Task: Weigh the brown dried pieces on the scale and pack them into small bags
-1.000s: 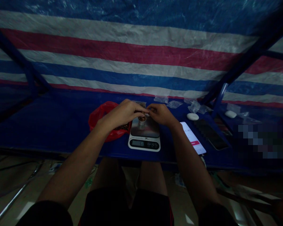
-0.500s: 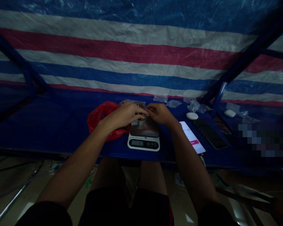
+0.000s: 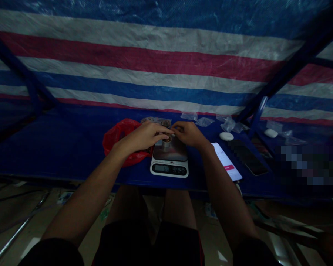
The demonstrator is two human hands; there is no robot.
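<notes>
A white kitchen scale (image 3: 169, 169) with a metal weighing plate and a lit display stands before me. On its plate is a small round metal tin (image 3: 165, 143) with brownish contents too dim to identify. My left hand (image 3: 150, 133) reaches over the tin from the left, fingers stretched and thumb apart from them. From the right, my right hand (image 3: 188, 133) meets the left fingertips, its own fingers curled into a pinch. Whatever that pinch holds, if anything, is hidden. Beside the scale, partly behind my left wrist, lies an open red plastic bag (image 3: 109, 142) with dark contents.
Behind the scale lies a clear bag (image 3: 151, 120). Small clear plastic bags (image 3: 204, 122) are scattered along the back. To the right are a white earbud case (image 3: 226, 136), a lit phone (image 3: 226, 162) and a dark phone (image 3: 249, 159). Blue metal posts (image 3: 259, 112) rise from the table.
Both hands stay almost in place above the tin, with only slight finger movement. The digits on the scale display look different, though they are hard to read.
</notes>
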